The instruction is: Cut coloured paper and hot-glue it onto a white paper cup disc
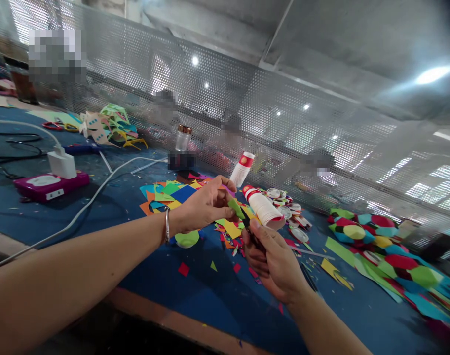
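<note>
My left hand (209,203), with a bracelet at the wrist, pinches a small piece of green paper (236,209) between thumb and fingers. Dark scissors (246,223) are gripped in my right hand (275,261), their blades at the lower edge of the green paper. The handles are mostly hidden by my fingers. Behind my hands lies a pile of coloured paper pieces (169,191). A stack of paper cups (262,207) rests on its side just beyond my right hand, and another stack (243,169) stands tilted in the view behind it.
Small scraps (184,269) are scattered over the blue table (210,315). On the left are a magenta power strip (51,186) with a white charger (62,162) and a trailing white cable (85,209). Colourful paper pieces (380,246) lie right. A perforated metal screen (210,93) stands behind.
</note>
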`<state>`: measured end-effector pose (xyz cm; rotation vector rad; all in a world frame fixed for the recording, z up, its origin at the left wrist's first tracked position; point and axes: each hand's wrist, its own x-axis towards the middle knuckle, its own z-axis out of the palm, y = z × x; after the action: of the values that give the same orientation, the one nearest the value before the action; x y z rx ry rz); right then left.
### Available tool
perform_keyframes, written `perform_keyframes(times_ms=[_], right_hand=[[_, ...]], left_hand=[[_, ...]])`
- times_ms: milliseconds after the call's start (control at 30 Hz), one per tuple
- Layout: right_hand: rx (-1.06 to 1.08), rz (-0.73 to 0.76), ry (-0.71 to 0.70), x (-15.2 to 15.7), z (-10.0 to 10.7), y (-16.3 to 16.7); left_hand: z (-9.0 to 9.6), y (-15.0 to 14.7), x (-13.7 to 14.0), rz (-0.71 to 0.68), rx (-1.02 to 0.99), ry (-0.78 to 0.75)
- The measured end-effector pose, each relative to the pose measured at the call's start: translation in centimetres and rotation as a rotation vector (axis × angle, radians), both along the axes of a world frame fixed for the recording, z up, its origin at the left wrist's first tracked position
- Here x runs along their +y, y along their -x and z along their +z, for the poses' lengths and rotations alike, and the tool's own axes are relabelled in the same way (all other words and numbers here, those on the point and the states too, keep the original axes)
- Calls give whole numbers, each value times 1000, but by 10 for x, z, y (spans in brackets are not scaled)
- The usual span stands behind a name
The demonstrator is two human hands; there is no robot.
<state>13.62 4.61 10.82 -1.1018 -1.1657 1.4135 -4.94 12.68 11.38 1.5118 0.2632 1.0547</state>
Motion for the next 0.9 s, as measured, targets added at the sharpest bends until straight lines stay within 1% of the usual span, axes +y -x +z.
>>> perform_keyframes(times_ms=[300, 633, 900], right_hand=[[-10, 8, -16, -1, -1, 0], [-21, -13, -25, 0, -2, 1], [-36, -16, -19, 3, -4, -1]], left_hand=[[-1, -3, -1, -27, -24, -25], [-2, -5, -4, -35, -17, -3], [-9, -10, -2, -18, -13, -18]])
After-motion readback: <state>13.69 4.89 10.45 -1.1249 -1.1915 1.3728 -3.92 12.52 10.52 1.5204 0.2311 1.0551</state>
